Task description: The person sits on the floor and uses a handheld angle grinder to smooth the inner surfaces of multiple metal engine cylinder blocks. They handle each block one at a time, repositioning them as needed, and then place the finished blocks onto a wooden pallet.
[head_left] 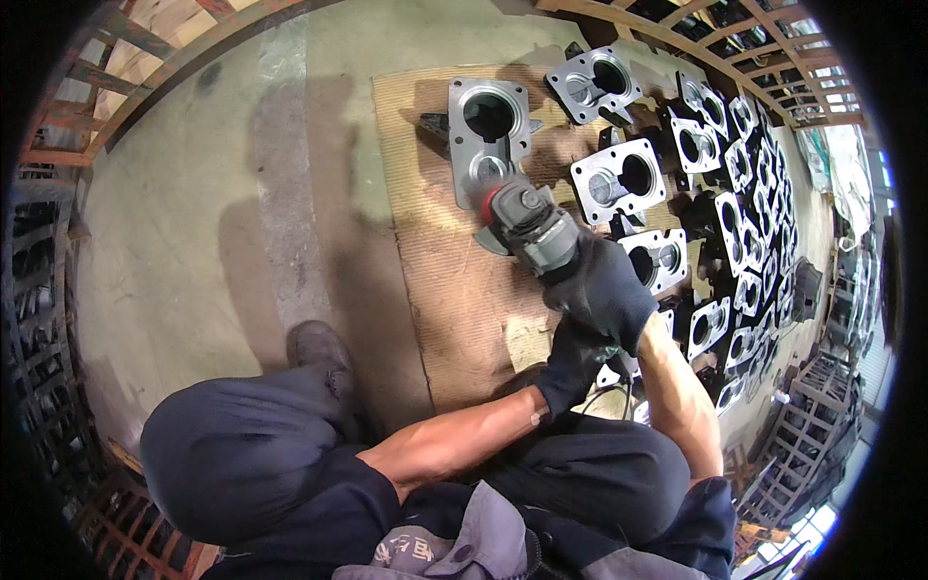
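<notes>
Black-gloved, the left hand (I couldn't tell what its fingers held) sat behind the right hand, curled closed around the angle grinder. The grinder's long axis slanted forward-left, head at a metal casting's near end.

Slatted frames edge the pale greenish-grey floor at upper left and upper right; a lighter strip crosses it, a grid-sided crate stands lower right, and bright light shows beyond.
</notes>
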A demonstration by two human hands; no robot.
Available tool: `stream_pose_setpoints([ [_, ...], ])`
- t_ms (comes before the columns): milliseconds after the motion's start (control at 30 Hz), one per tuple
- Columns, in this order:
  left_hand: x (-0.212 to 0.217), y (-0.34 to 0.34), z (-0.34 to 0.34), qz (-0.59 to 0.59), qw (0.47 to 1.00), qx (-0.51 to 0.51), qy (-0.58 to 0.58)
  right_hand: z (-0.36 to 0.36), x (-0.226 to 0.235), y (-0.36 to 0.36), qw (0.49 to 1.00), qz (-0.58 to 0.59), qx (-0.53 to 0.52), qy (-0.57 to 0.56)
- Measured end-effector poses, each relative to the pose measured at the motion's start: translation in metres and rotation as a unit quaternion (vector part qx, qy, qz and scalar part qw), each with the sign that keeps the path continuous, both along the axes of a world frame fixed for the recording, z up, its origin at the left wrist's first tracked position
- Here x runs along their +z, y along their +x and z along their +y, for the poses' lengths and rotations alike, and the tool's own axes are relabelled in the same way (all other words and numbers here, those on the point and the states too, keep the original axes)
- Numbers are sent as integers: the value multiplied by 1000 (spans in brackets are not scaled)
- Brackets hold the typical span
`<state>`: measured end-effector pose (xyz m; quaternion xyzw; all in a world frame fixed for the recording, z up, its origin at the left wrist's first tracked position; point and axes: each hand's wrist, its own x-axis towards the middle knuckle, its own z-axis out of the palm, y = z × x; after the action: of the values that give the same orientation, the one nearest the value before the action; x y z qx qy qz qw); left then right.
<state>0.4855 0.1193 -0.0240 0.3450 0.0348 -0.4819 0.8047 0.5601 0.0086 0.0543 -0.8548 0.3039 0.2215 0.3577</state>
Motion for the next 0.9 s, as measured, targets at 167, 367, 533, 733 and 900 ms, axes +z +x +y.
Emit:
stream_pose_setpoints([
  [167,18,-12,-21,-233,969,-44,70,-17,27,-12,999,-2,-40,-11],
  [367,-2,5,-10,-142,988,-7,56,-4,2,6,998,-58,2,15],
  [533,-8,29,-6,-228,968,-5,109,2,7,38,999,-32,41,-16],
  [733,-24,64,-33,-209,976,-3,53,-10,15,84,994,-73,75,-23],
  [900,-24,104,-51,-235,969,-18,70,-31,-2,110,992,-100,70,-13],
])
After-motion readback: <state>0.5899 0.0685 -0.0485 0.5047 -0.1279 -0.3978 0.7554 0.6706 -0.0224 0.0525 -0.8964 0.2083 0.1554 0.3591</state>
